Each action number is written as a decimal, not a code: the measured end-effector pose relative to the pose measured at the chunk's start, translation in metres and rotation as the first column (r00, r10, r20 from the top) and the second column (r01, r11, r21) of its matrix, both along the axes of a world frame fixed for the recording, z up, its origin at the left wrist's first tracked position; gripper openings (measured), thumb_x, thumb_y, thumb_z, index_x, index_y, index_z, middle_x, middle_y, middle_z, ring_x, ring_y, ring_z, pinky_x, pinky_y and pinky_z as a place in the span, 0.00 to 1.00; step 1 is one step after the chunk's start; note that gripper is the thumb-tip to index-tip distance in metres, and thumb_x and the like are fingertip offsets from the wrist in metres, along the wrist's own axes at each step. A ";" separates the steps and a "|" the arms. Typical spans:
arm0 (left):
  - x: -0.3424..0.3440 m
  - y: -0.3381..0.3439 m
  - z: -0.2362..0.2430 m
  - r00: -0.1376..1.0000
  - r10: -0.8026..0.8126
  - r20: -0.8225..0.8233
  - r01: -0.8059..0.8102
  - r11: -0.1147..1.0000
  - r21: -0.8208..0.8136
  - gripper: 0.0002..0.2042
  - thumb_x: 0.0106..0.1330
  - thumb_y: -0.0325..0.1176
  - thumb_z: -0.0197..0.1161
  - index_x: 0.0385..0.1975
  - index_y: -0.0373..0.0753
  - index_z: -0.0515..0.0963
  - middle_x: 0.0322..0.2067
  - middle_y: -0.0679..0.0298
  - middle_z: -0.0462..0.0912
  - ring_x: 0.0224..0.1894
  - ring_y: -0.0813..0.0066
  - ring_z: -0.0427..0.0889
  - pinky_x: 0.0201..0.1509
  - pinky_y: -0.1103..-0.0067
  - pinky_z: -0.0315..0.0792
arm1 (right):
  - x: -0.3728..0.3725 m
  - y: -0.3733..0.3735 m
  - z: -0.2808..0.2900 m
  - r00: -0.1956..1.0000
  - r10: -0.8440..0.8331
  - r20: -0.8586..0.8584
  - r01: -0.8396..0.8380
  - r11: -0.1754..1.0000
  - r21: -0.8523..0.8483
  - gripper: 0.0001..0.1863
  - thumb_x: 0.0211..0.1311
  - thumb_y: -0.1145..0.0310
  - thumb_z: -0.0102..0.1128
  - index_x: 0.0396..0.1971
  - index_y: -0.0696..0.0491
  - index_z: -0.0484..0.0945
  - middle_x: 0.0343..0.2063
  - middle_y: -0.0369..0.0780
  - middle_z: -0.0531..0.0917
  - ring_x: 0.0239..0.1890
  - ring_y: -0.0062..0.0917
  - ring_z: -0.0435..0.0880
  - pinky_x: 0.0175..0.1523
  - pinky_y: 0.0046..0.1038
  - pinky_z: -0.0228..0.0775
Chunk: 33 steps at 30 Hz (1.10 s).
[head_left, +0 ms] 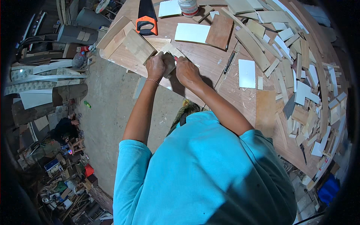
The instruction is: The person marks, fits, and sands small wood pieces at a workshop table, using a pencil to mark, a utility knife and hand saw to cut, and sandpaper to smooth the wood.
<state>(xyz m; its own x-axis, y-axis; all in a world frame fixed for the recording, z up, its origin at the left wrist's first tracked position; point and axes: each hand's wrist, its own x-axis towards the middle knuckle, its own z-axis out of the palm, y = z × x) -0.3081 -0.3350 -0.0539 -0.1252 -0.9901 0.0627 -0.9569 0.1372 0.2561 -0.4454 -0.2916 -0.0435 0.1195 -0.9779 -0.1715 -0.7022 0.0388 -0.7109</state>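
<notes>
My left hand [155,68] is closed on a small wooden piece [170,64] at the near edge of the workbench. Close beside it, my right hand [187,72] is closed round a slim thing with a red part [176,58]; its kind is mostly hidden by my fingers. The two hands nearly meet over the wooden piece. Left of them, a flat wooden block [139,45] rests by a pale wooden strip [114,36] on the bench corner. Behind lies a handsaw [146,25] with an orange and black handle.
A white jar [188,7], a white panel [192,32] and a brown board [220,31] lie farther back on the workbench [225,95]. Wood offcuts [300,93] heap up at right. A person in dark clothes [64,129] is at far left, among clutter.
</notes>
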 end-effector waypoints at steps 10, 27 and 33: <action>-0.002 0.003 0.000 0.998 -0.021 0.054 0.022 1.000 -0.014 0.05 0.46 0.27 0.55 0.24 0.38 0.74 0.22 0.50 0.77 0.29 0.51 0.77 0.31 0.64 0.69 | 0.001 0.003 -0.013 0.999 -0.034 -0.031 0.031 0.996 -0.086 0.13 0.58 0.68 0.36 0.29 0.62 0.69 0.24 0.53 0.78 0.29 0.43 0.79 0.33 0.40 0.72; 0.005 -0.005 -0.007 0.996 -0.041 0.080 0.045 0.997 -0.055 0.05 0.48 0.30 0.55 0.25 0.39 0.73 0.22 0.51 0.77 0.28 0.53 0.77 0.30 0.64 0.69 | 0.002 -0.001 -0.039 0.997 -0.057 -0.049 0.061 0.995 0.082 0.13 0.58 0.69 0.39 0.33 0.63 0.70 0.27 0.51 0.79 0.31 0.43 0.80 0.33 0.40 0.72; 0.004 -0.003 -0.007 0.998 0.007 0.057 -0.007 1.000 -0.003 0.07 0.47 0.32 0.57 0.26 0.39 0.74 0.23 0.51 0.77 0.30 0.53 0.77 0.30 0.65 0.69 | -0.003 0.002 -0.027 0.996 -0.092 -0.004 0.092 0.994 0.059 0.14 0.59 0.67 0.38 0.31 0.63 0.68 0.26 0.55 0.77 0.32 0.46 0.78 0.37 0.42 0.70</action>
